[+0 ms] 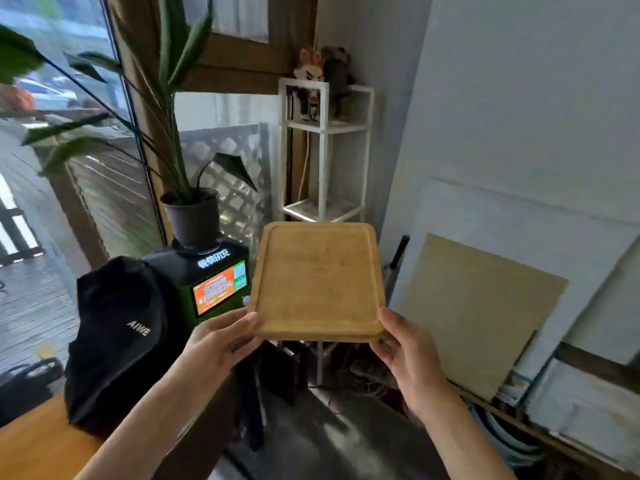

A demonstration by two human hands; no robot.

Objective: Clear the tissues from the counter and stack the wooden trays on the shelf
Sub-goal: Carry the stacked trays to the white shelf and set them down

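A light wooden tray (pixel 317 280) with a raised rim is held flat in the air at the middle of the view. My left hand (pixel 221 336) grips its near left corner, and my right hand (pixel 403 351) grips its near right corner. Behind and above the tray stands a white open shelf (pixel 323 147) in the corner; its lower level sits just past the tray's far edge. No tissues show in this view.
A potted plant (pixel 192 216) stands on a green machine with a lit screen (pixel 220 289) to the left. A black bag (pixel 117 341) rests on the wooden counter (pixel 34 441). Two plush figures (pixel 322 77) sit on top of the shelf. Boards (pixel 478 306) lean against the right wall.
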